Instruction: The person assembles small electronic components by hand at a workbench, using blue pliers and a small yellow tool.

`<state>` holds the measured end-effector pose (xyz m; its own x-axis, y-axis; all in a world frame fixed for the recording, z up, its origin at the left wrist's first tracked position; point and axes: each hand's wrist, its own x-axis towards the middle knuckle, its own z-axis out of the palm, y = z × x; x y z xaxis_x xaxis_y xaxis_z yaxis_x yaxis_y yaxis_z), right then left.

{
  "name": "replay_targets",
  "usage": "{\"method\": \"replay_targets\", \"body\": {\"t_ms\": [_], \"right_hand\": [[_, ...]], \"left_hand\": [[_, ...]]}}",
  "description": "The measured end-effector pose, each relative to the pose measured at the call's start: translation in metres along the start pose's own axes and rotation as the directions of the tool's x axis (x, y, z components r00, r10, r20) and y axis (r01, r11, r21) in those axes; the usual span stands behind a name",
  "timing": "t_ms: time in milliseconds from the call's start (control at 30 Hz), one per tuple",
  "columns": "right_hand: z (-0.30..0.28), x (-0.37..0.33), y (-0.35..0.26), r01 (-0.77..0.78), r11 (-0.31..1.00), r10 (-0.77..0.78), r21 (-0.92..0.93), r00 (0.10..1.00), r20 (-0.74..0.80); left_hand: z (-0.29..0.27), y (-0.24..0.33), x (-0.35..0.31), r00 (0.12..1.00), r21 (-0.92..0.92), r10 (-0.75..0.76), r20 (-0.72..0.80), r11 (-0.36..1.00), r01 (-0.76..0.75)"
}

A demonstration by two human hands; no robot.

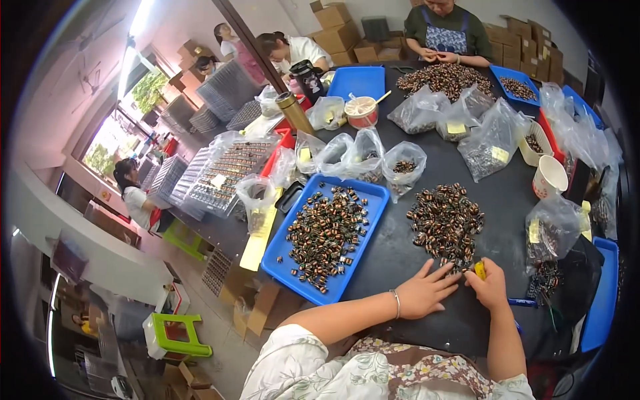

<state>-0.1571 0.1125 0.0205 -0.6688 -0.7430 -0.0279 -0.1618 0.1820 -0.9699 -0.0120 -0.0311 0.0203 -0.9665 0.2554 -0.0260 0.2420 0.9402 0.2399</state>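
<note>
My left hand [427,291] lies with fingers stretched and spread at the near edge of a heap of small copper-wound coils [445,220] on the dark table [393,257]. Close beside it, my right hand [490,287] is closed around a small yellow tool [480,269], whose exact kind is mostly covered by the fingers. The fingertips of both hands nearly meet at the heap's lower edge; whether they pinch a single coil is too small to tell. Left of the heap, a blue tray [365,257] holds many more such coils [327,233].
Plastic bags of parts [404,167] stand behind the heap, with more bags [493,143] at far right. A blue marker [523,302] lies right of my right hand. A paper cup [549,175] and a gold thermos [293,112] stand farther off. Across the table, a person [448,33] works at another heap [445,79].
</note>
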Motion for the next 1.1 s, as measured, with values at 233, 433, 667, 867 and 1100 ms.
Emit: {"method": "replay_targets", "body": {"t_ms": [233, 433, 667, 867, 1100], "right_hand": [[-0.007, 0.004, 0.000, -0.011, 1.000, 0.012, 0.020, 0.996, -0.083], [-0.019, -0.009, -0.011, -0.050, 0.985, 0.074, 0.163, 0.986, -0.149], [-0.048, -0.040, -0.035, -0.031, 0.985, 0.069, 0.172, 0.973, -0.221], [-0.065, -0.072, -0.030, -0.047, 0.973, 0.118, 0.228, 0.944, -0.309], [-0.059, -0.086, -0.046, 0.014, 0.975, 0.061, 0.224, 0.944, -0.324]], "left_hand": [[0.005, -0.030, 0.007, 0.994, 0.129, -0.032, -0.107, 0.991, 0.045], [0.002, -0.034, 0.014, 0.991, 0.182, -0.039, -0.131, 0.981, 0.063], [-0.002, -0.014, -0.014, 0.986, 0.130, -0.157, -0.051, 0.978, 0.162], [0.017, 0.012, -0.025, 0.988, 0.012, -0.155, -0.011, 0.988, 0.156], [0.026, 0.023, 0.016, 0.993, -0.029, -0.061, -0.098, 0.998, 0.058]]}}
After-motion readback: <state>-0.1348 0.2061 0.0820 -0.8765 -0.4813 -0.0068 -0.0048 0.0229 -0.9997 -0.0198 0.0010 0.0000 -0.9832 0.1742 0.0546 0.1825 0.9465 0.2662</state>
